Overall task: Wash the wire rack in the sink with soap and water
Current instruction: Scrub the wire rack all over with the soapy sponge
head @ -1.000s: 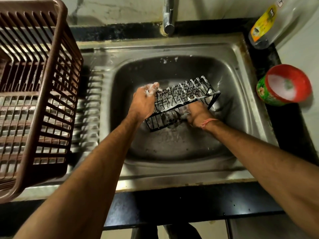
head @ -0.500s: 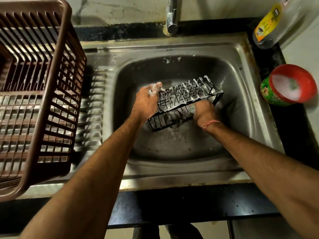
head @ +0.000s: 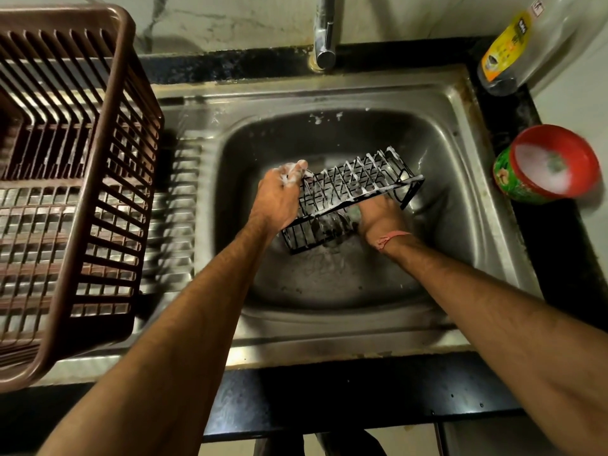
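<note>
A black wire rack [head: 355,182], streaked with white suds, sits tilted in the steel sink [head: 460,133]. My left hand [head: 278,199] grips the rack's left end, its fingers foamy. My right hand [head: 378,215] reaches under the rack's front edge and holds a greenish scrubber [head: 354,211] against the wires; its fingers are mostly hidden by the rack. A pink thread circles the right wrist. No water comes from the tap [head: 324,31].
A brown plastic dish basket [head: 75,179] stands on the ribbed drainboard at left. A red tub of soapy foam [head: 549,166] and a bottle with a yellow label [head: 513,47] sit on the black counter at right.
My right hand has slid a little to the right along the rack's underside. The left hand keeps its grip and the rack stays tilted the same way.
</note>
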A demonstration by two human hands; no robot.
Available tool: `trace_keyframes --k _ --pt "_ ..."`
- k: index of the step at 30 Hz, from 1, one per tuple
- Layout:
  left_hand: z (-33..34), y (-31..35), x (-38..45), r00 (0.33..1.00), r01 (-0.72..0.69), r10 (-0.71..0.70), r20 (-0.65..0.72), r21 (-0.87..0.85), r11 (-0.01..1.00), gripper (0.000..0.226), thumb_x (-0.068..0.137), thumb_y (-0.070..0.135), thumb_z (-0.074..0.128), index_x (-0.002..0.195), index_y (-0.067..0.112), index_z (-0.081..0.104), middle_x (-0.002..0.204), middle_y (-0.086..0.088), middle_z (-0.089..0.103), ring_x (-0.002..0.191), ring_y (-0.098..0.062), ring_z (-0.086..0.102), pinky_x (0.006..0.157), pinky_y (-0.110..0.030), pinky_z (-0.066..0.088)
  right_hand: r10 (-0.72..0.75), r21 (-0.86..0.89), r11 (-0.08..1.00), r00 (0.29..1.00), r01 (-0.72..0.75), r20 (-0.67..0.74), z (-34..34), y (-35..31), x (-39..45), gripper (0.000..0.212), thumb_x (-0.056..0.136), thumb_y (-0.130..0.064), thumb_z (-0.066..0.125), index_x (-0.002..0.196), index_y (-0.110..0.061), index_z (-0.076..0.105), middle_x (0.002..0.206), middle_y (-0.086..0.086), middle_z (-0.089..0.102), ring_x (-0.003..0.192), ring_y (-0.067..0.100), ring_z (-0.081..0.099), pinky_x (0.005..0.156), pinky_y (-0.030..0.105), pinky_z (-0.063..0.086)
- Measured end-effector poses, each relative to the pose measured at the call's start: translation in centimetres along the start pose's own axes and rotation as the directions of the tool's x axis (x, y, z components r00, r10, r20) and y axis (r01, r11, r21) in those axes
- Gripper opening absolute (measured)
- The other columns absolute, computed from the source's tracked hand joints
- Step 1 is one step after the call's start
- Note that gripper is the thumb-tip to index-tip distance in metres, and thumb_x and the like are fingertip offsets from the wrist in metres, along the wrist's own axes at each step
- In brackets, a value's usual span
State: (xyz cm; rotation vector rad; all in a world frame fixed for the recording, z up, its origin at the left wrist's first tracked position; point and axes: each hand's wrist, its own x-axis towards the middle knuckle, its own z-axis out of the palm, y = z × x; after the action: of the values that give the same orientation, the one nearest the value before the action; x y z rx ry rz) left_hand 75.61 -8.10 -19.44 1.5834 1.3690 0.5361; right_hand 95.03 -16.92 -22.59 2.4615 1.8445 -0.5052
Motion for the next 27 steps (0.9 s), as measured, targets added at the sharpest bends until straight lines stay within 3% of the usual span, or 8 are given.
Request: trace_keyframes --k 5,9,13,16,20,22,25,27 --pt "0.1 -0.4 0.3 1.000 -0.005 0.005 -0.007 -0.003 1.000 0.064 0.110 0.060 0.043 0.107 0.001 0.069 0.082 -0.006 0.067 0.076 -0.012 0.060 0.083 -0.044 0.062 0.041 -0.078 0.996 0.999 -0.041 -0.001 -0.6 -0.5 0.1 0.012 0.099 -0.011 0.058 0.103 -0.014 0.069 0.107 0.010 0.067 0.109 0.032 0.064 0.083 0.038 0.053" --pt "0.2 -0.4 0.3 1.000 -0.007 0.007 -0.018 -0.005 1.000 0.063 0.110 0.059 0.043 0.101 0.002 0.068 0.078 -0.011 0.069 0.072 -0.011 0.060 0.073 -0.032 0.058 0.084 0.113 0.990 0.996 -0.084 0.003 0.0 0.7 -0.5 0.012 0.091 -0.020 0.066 0.079 -0.020 0.066 0.084 0.001 0.059 0.087 0.025 0.062 0.073 0.029 0.050" --pt "0.1 -0.4 0.3 1.000 0.013 -0.013 -0.011 0.002 1.000 0.062 0.111 0.058 0.043 0.097 0.002 0.066 0.072 0.000 0.062 0.068 -0.010 0.056 0.068 -0.025 0.053 0.107 0.158 0.981 0.993 -0.114 0.057 -0.7 2.8 0.7 0.019 0.086 -0.025 0.072 0.104 -0.021 0.077 0.093 0.006 0.073 0.093 0.027 0.070 0.071 0.023 0.045" --pt "0.3 -0.7 0.5 1.000 0.009 -0.009 0.003 -0.010 1.000 0.064 0.110 0.060 0.043 0.104 0.002 0.068 0.082 -0.006 0.069 0.075 -0.014 0.060 0.074 -0.031 0.057 0.149 0.149 0.977 0.988 -0.154 0.044 -0.9 2.8 0.9 0.031 0.090 -0.015 0.075 0.121 -0.009 0.073 0.114 0.014 0.072 0.111 0.032 0.066 0.085 0.028 0.050" --pt "0.2 -0.5 0.4 1.000 0.007 -0.007 0.001 -0.035 0.999 0.058 0.112 0.056 0.044 0.108 0.005 0.071 0.086 0.006 0.065 0.078 -0.008 0.057 0.069 -0.026 0.052 0.148 0.208 0.967 0.989 -0.149 0.021 0.2 2.1 0.5 0.010 0.087 -0.008 0.077 0.096 -0.013 0.079 0.094 0.006 0.073 0.080 0.011 0.067 0.071 0.012 0.049" --pt "0.3 -0.5 0.2 1.000 -0.020 0.020 -0.001 -0.024 1.000 0.058 0.112 0.054 0.044 0.102 0.003 0.070 0.073 0.011 0.060 0.068 -0.003 0.055 0.070 -0.026 0.050 0.043 0.241 0.968 0.994 -0.066 0.096 0.4 2.1 0.2 0.019 0.087 -0.001 0.070 0.091 -0.018 0.077 0.091 0.002 0.073 0.079 0.001 0.066 0.069 0.008 0.044" --pt "0.2 -0.4 0.2 1.000 -0.018 0.018 0.004 -0.023 1.000 0.054 0.112 0.055 0.044 0.105 0.011 0.075 0.082 0.011 0.070 0.077 -0.003 0.065 0.081 -0.028 0.056 -0.081 0.170 0.984 0.984 0.054 0.156 0.4 2.5 0.3 0.028 0.087 -0.006 0.068 0.111 -0.018 0.076 0.113 0.010 0.070 0.111 0.029 0.063 0.089 0.028 0.044" --pt "0.2 -0.4 0.2 1.000 -0.016 0.016 0.008 -0.015 1.000 0.054 0.111 0.056 0.044 0.106 0.012 0.074 0.085 0.005 0.074 0.081 -0.006 0.067 0.088 -0.032 0.059 0.014 0.191 0.981 0.992 -0.037 0.124 -0.1 2.4 0.6 0.020 0.089 -0.013 0.069 0.107 -0.018 0.076 0.109 0.012 0.070 0.112 0.036 0.064 0.088 0.032 0.047"
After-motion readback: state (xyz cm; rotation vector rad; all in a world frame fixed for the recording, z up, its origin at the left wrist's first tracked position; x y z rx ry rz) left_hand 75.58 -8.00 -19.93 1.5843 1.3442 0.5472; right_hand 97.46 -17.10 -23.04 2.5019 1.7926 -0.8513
